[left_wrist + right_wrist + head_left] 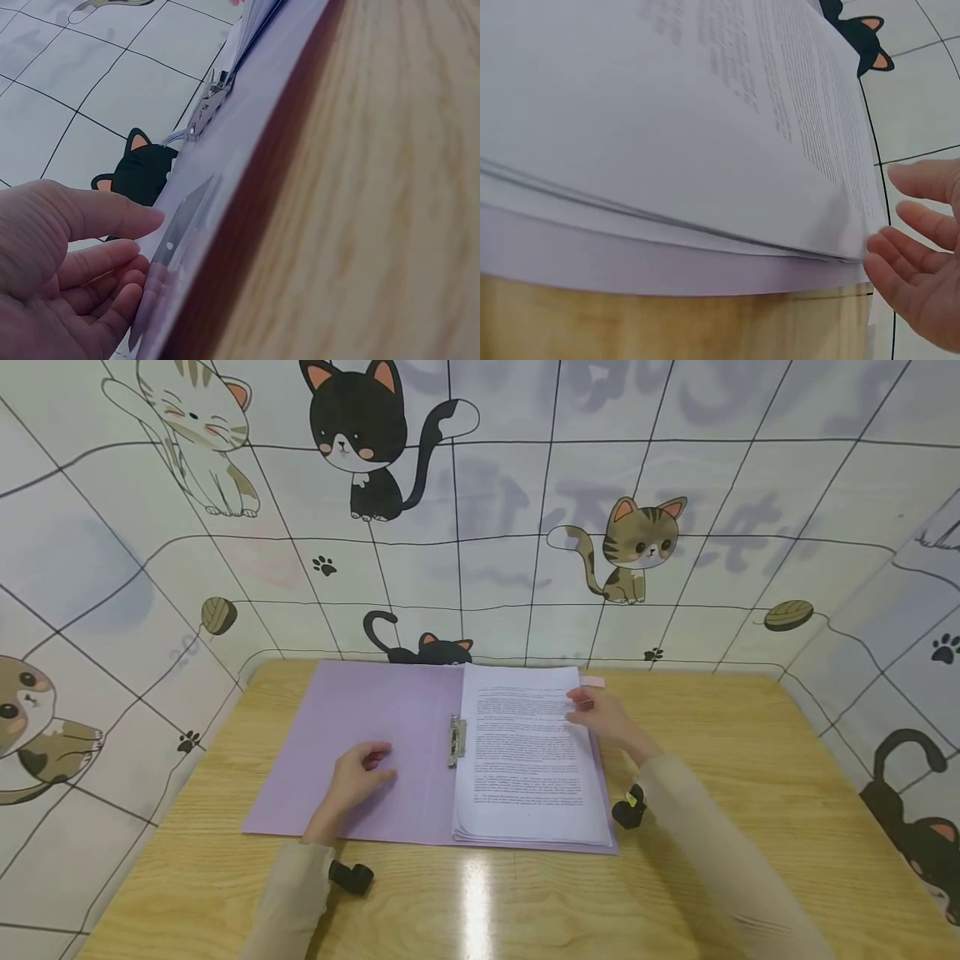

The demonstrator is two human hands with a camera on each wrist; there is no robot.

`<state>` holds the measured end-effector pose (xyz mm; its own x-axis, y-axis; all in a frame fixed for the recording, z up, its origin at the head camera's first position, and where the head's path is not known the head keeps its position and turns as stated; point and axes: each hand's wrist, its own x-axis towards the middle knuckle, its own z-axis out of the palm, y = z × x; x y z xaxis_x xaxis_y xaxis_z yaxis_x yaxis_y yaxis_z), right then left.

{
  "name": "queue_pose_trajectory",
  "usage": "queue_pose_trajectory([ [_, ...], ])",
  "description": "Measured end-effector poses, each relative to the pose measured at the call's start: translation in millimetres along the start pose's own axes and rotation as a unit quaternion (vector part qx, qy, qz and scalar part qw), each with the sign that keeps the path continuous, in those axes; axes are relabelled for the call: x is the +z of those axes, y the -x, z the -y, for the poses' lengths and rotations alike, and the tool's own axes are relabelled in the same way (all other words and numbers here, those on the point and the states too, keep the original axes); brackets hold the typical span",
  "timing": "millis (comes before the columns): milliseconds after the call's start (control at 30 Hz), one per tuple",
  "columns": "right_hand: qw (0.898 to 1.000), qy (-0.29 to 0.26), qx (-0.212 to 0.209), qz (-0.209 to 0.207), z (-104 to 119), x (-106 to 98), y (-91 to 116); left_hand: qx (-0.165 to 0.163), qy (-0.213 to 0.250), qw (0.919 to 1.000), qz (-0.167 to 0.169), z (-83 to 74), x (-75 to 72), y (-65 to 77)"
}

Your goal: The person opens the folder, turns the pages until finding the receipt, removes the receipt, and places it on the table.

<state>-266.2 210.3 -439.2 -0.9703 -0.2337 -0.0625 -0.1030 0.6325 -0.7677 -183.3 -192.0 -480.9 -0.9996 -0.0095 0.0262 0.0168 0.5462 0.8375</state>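
A purple folder (pixel 360 718) lies spread flat with a stack of printed pages (pixel 532 752) on its right side. At the fold, a metal clip (pixel 457 741) sits along the pages' left edge. Over the left cover is my left hand (pixel 358 783), its fingers loosely bent and nothing between them. The clip (pixel 206 112) also shows in the left wrist view, beyond that hand's fingertips. My right hand (pixel 603 714) is at the upper right edge of the pages, thumb apart from the fingers. In the right wrist view its fingertips (pixel 877 255) come right at the paper edge.
The wooden table (pixel 720 743) carries the folder near its back edge. A pink tab (pixel 592 682) sticks out at the folder's upper right. Behind and at both sides stands a white cloth (pixel 495 568) with cats and grid lines. Each wrist wears a small black device (pixel 628 807).
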Motion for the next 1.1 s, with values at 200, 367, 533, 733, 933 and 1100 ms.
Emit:
queue_pose_trajectory([
  [200, 0.998, 0.044, 0.008, -0.038, -4, -7, -29, 0.009, -0.007, 0.9999, -0.005, -0.5, -1.0, 0.7],
  [367, 0.997, 0.069, 0.025, -0.027, -3, -12, -40, 0.012, -0.011, 0.9999, -0.005, -3.0, 0.6, -0.3],
  [533, 0.996, 0.078, 0.039, -0.028, -9, -12, -45, 0.026, -0.017, 0.9995, -0.008, -5.4, 3.6, 0.1],
  [733, 0.996, 0.065, 0.044, -0.04, -7, -12, -50, 0.053, -0.026, 0.9981, -0.019, -5.3, 4.7, 0.9],
  [933, 0.995, 0.078, 0.041, -0.047, 2, -11, -52, 0.054, -0.036, 0.9977, -0.02, 0.2, 3.0, -1.0],
  [1100, 0.994, 0.094, 0.032, -0.046, 10, -9, -55, 0.037, -0.04, 0.9984, -0.014, -1.0, 0.0, -0.5],
])
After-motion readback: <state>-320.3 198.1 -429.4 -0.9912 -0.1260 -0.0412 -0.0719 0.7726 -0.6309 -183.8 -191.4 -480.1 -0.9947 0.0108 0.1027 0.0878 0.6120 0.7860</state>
